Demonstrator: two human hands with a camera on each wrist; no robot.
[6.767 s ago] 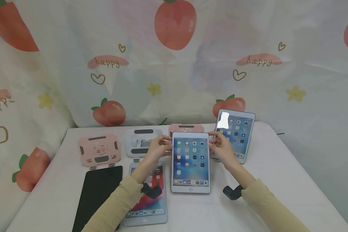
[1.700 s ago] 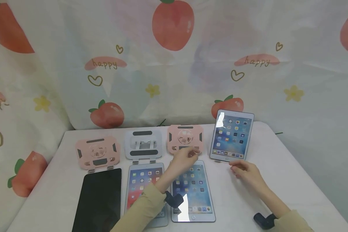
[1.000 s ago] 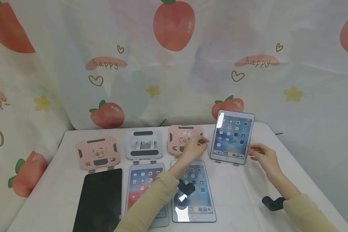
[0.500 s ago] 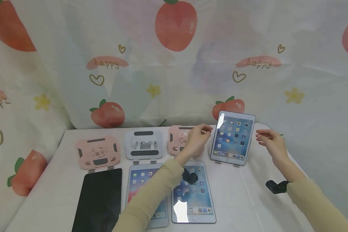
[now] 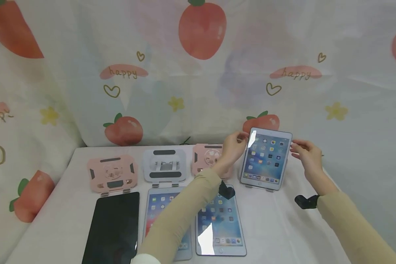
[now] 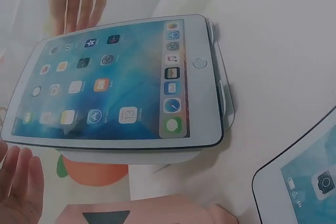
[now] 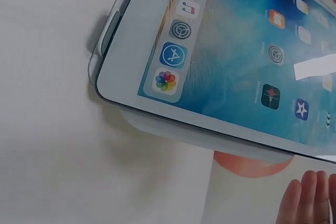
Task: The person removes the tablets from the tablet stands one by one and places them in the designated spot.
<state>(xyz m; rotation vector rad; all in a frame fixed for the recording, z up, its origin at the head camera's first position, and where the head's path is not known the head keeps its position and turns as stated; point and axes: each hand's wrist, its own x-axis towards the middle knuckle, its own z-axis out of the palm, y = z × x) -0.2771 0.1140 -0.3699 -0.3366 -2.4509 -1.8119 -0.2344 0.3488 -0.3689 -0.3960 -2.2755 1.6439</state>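
A white-framed tablet (image 5: 267, 157) with its screen lit leans back on a light-coloured stand (image 6: 227, 100) at the back right of the table. Its lower edge sits in the stand's small front clips. At the tablet's upper left side is my left hand (image 5: 232, 149), fingertips right at the edge. My right hand (image 5: 311, 157) is at the upper right side, its fingertips close to that edge. In the right wrist view, the right fingers (image 7: 308, 198) look nearly straight, just off the tablet's side. The left fingers (image 6: 23, 182) also show extended beside the opposite side.
Flat in front lie a black-screened tablet (image 5: 113, 227), a lit tablet (image 5: 151, 205) partly under my left sleeve, and another lit tablet (image 5: 224, 220). Behind them lie a pink stand (image 5: 100, 174), a pale blue stand (image 5: 148, 161) and a second pink stand (image 5: 199, 161). A printed curtain (image 5: 198, 91) hangs behind.
Earlier both hands held the tablet that now lies flat front centre, before a pink stand. Since then they have moved up and right, and now close in on the leaning tablet's upper sides.
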